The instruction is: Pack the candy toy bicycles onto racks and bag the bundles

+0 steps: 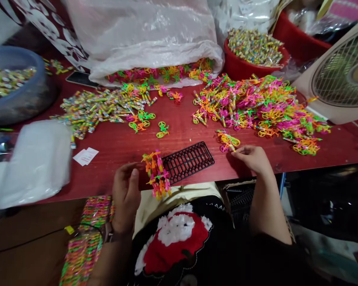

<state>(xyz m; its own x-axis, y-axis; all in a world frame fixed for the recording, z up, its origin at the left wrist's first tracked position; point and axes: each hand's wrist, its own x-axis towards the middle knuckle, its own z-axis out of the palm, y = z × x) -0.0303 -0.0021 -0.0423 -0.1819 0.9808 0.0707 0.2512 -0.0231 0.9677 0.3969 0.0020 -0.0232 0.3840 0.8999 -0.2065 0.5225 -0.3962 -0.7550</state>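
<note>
A black plastic rack (pixel 188 161) with rows of slots lies slanted at the table's front edge. Small coloured plastic pieces (pixel 157 174) in orange, pink, yellow and green stand packed at its left end. Beside that end is my left hand (pixel 125 194), thumb and fingers apart; whether the fingertips touch the rack is hard to see. To the right of the rack, my right hand (pixel 250 158) pinches the end of a candy tube with toy bicycles (pixel 228 141) in yellow, orange and pink. The toy rests low over the red table (pixel 113 159).
A heap of toy bicycles with tubes (pixel 256 103) covers the right back, near a fan (pixel 340 75). Loose candy tubes (pixel 98 109) lie at left. Behind are a plastic bag (pixel 146 35) and a red basin (pixel 241 71); a blue basin (pixel 44 91) stands far left.
</note>
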